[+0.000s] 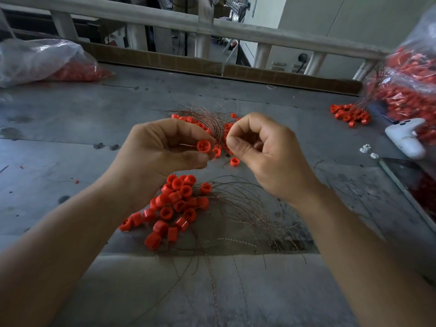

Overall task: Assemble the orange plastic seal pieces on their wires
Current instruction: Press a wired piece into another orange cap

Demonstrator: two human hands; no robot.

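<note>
- One orange seal piece (203, 146) is held above the worktop (70, 128), pinched in the grip of the left hand (162, 149), its slotted face turned toward the viewer, the right hand (266, 154) just beside.
- Its grip is clenched, thumb against forefinger; whether a wire is pinched cannot be told.

The table (70, 161) carries three piles of seal pieces with wires: the near pile (174, 208) lies below and between the forearms, the far pile (212, 121) lies behind the hands, and the small pile (350, 114) lies at the right rear. Above the table, the left hand (160, 147) holds one seal piece (203, 146); the right hand (264, 152) is just beside it, to its right. One bag (42, 60) lies at the left rear, a second bag (410, 79) at the right edge. A handheld device (404, 138) lies in front of the second bag. A railing (165, 17) runs behind the table.
</note>
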